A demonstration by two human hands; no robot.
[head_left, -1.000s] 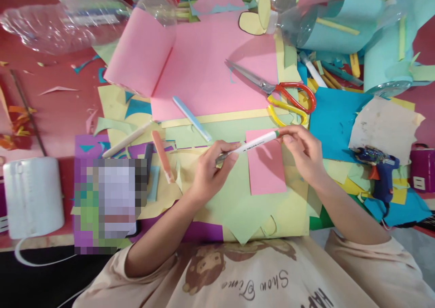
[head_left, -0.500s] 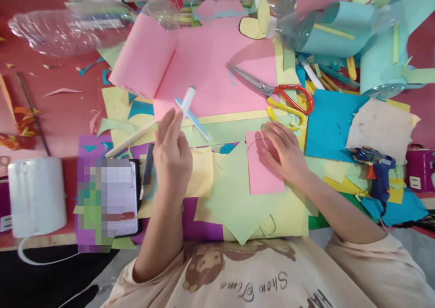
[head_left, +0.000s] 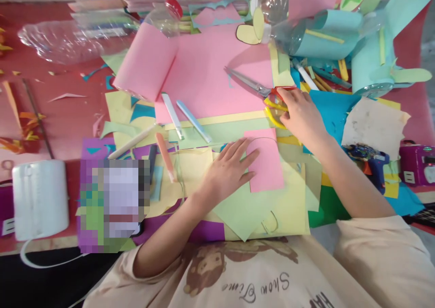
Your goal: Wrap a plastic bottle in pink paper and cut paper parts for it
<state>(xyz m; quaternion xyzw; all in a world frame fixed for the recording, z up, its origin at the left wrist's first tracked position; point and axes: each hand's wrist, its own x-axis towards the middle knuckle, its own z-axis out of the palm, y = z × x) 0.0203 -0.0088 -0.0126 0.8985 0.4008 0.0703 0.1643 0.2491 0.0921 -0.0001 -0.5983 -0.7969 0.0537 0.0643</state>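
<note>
My left hand (head_left: 226, 174) lies with fingers spread, its fingertips on the left edge of a small pink paper (head_left: 267, 167). A thin curved line crosses the top of that paper, which rests over a light green sheet (head_left: 238, 212). My right hand (head_left: 304, 115) has its fingers curled over the handles of a pair of scissors (head_left: 249, 81). Their handles look red and yellow, partly hidden by the hand, and the blades point up and left over a large pink sheet (head_left: 210, 72). A white marker (head_left: 172, 116) and a light blue one (head_left: 193, 121) lie left of the scissors.
A bottle wrapped in pink paper (head_left: 146, 61) stands at the back left, near a clear plastic bottle (head_left: 78, 40). Blue-wrapped bottles (head_left: 329, 38) are at the back right. A glue gun (head_left: 375, 167) lies right, a phone (head_left: 122, 194) left, beside a white box (head_left: 41, 199).
My left hand has put down the white marker and moved right onto the small pink paper. My right hand has left that paper and gone up to the scissors' handles.
</note>
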